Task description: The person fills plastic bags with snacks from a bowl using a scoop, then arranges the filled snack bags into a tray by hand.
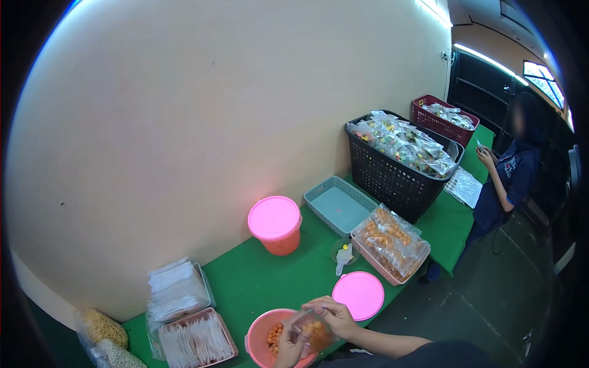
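Pinching a clear plastic bag with left hand and right hand. Held seemingly over the pink bucket of orange snack balls, perhaps to catch spills.

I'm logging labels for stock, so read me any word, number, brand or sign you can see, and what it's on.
No text is readable.
White print on the co-worker's dark shirt: too blurred.
Yellow mark on the maroon basket: too small to read.
Held plastic bag: no legible print.
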Action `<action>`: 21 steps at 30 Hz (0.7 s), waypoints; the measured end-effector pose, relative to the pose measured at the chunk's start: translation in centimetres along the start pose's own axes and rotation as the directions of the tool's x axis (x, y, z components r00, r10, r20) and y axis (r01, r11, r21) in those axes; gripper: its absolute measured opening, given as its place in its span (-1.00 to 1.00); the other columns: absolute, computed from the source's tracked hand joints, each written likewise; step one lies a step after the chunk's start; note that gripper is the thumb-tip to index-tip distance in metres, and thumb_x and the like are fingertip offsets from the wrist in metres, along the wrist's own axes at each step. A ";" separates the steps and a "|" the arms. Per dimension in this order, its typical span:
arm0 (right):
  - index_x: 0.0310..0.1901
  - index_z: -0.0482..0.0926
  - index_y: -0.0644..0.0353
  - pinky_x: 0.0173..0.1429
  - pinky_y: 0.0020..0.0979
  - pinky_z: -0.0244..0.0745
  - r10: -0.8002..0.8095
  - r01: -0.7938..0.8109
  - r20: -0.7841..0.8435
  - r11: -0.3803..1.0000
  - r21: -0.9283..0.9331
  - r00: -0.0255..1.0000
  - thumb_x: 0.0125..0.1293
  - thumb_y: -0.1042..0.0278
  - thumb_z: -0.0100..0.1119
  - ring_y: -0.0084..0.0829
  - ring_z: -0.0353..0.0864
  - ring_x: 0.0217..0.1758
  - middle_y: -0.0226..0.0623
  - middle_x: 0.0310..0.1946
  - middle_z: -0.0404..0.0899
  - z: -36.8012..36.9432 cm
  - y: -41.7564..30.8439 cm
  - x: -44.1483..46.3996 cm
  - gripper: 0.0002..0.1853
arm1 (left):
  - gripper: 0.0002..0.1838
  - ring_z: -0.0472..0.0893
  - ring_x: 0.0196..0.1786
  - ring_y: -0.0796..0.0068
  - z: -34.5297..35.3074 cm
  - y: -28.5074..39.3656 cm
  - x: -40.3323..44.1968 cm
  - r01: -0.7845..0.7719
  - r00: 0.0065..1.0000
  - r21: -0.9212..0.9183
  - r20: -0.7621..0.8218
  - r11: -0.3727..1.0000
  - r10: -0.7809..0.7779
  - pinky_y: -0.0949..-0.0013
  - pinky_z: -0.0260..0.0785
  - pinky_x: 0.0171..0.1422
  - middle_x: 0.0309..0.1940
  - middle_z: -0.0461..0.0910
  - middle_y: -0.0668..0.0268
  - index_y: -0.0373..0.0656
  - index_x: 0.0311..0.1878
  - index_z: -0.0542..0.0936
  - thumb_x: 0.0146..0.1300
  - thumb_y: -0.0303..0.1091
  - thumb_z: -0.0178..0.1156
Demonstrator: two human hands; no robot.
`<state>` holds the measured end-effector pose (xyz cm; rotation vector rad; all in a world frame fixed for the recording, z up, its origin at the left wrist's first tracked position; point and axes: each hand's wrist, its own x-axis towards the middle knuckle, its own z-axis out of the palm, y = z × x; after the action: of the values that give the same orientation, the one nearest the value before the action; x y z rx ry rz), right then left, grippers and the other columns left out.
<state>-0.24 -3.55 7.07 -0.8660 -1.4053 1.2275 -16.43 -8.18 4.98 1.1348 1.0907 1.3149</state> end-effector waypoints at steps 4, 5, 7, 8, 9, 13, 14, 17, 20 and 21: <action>0.05 0.55 0.27 0.25 -0.36 0.30 -0.003 -0.004 0.145 0.999 0.048 0.989 0.43 0.29 -0.05 -0.43 0.44 0.13 -0.24 0.00 0.54 -5.0 0.8 2.3 -0.69 | -0.61 0.61 -0.15 0.51 2.3 -5.9 2.4 0.079 0.989 0.251 0.098 0.965 -0.107 0.49 0.45 -0.05 -0.13 0.61 0.19 -0.39 0.04 0.50 0.13 -0.51 0.30; 0.05 0.55 0.27 0.25 -0.36 0.30 -0.003 -0.003 0.169 0.999 0.038 0.986 0.43 0.29 -0.05 -0.43 0.44 0.13 -0.24 0.00 0.54 -6.2 0.7 2.8 -0.69 | -0.56 0.62 -0.18 0.50 3.9 -6.1 3.3 0.049 0.995 0.159 0.078 0.986 -0.062 0.48 0.46 -0.04 -0.11 0.61 0.19 -0.40 0.04 0.50 0.05 -0.57 0.34; 0.09 0.54 0.18 0.26 -0.33 0.28 0.202 -0.249 0.251 0.953 0.174 0.947 0.39 0.24 0.04 -0.38 0.45 0.09 -0.25 0.00 0.52 -8.6 -0.2 3.5 -0.67 | -0.57 0.62 -0.17 0.50 7.6 -4.7 4.7 0.033 0.999 0.018 -0.005 0.999 -0.033 0.47 0.47 -0.03 -0.10 0.60 0.18 -0.38 0.04 0.50 0.06 -0.57 0.34; 0.09 0.54 0.18 0.26 -0.33 0.28 0.200 -0.251 0.274 0.954 0.166 0.941 0.39 0.24 0.04 -0.38 0.45 0.09 -0.25 0.00 0.52 -10.1 0.1 3.9 -0.67 | -0.58 0.62 -0.16 0.50 9.3 -4.0 5.6 0.014 0.998 -0.105 -0.064 0.994 -0.021 0.46 0.47 -0.02 -0.08 0.60 0.17 -0.37 0.03 0.50 0.06 -0.56 0.33; 0.09 0.53 0.18 0.23 -0.34 0.30 0.141 -0.157 0.271 0.987 0.041 0.952 0.34 0.25 0.10 -0.40 0.46 0.07 -0.25 -0.01 0.53 -11.6 0.7 4.2 -0.66 | -0.58 0.62 -0.16 0.50 10.9 -3.7 6.5 0.007 0.996 -0.106 -0.086 0.994 -0.016 0.46 0.47 -0.02 -0.08 0.60 0.17 -0.37 0.03 0.50 0.06 -0.56 0.33; -0.07 0.59 0.23 0.05 -0.43 0.36 0.079 -0.049 0.268 0.992 -0.116 0.960 0.20 0.28 0.26 -0.48 0.47 -0.10 -0.32 -0.19 0.55 -16.8 1.2 5.1 -0.70 | -0.61 0.60 -0.12 0.51 15.6 -4.3 7.3 0.127 0.987 -0.146 -0.083 0.981 -0.140 0.46 0.46 0.02 -0.09 0.59 0.20 -0.35 0.02 0.51 0.09 -0.55 0.31; -0.12 0.61 0.24 -0.01 -0.46 0.36 0.105 -0.077 0.237 0.989 -0.124 0.966 0.19 0.29 0.27 -0.51 0.46 -0.17 -0.35 -0.26 0.54 -17.8 1.0 5.1 -0.73 | -0.63 0.59 -0.09 0.52 16.4 -4.8 7.5 0.208 0.973 -0.136 -0.071 0.969 -0.219 0.46 0.44 0.04 -0.09 0.58 0.21 -0.34 0.01 0.51 0.11 -0.53 0.31; -0.18 0.62 0.27 -0.10 -0.49 0.34 0.125 -0.105 0.200 0.989 -0.105 0.972 0.19 0.32 0.28 -0.55 0.41 -0.28 -0.38 -0.35 0.51 -20.4 3.8 5.0 -0.77 | -0.67 0.57 -0.12 0.57 19.4 -5.9 8.0 0.127 0.984 -0.213 -0.098 0.969 -0.150 0.48 0.43 0.02 -0.15 0.60 0.27 -0.34 -0.01 0.52 0.17 -0.44 0.29; -0.10 0.59 0.33 0.02 -0.50 0.34 0.231 -0.164 0.227 0.946 -0.281 0.946 0.28 0.33 0.20 -0.53 0.47 -0.09 -0.29 -0.20 0.53 -22.8 3.3 6.1 -0.75 | -0.67 0.56 -0.10 0.58 20.8 -8.1 8.9 0.206 0.966 -0.219 -0.107 0.954 -0.234 0.46 0.40 0.06 -0.13 0.61 0.28 -0.32 0.02 0.52 0.25 -0.35 0.24; -0.03 0.55 0.33 0.02 -0.49 0.35 0.127 -0.104 0.176 0.985 -0.135 0.976 0.30 0.31 0.18 -0.52 0.47 -0.07 -0.29 -0.17 0.52 -23.0 3.1 6.3 -0.70 | -0.67 0.57 -0.11 0.57 21.4 -7.9 9.5 0.182 0.964 -0.216 -0.152 0.959 -0.217 0.47 0.41 0.04 -0.14 0.61 0.27 -0.33 0.01 0.53 0.23 -0.37 0.26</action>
<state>20.46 8.29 4.30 -0.9506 -1.6127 1.3465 5.73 1.82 0.54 0.7509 1.1394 1.3468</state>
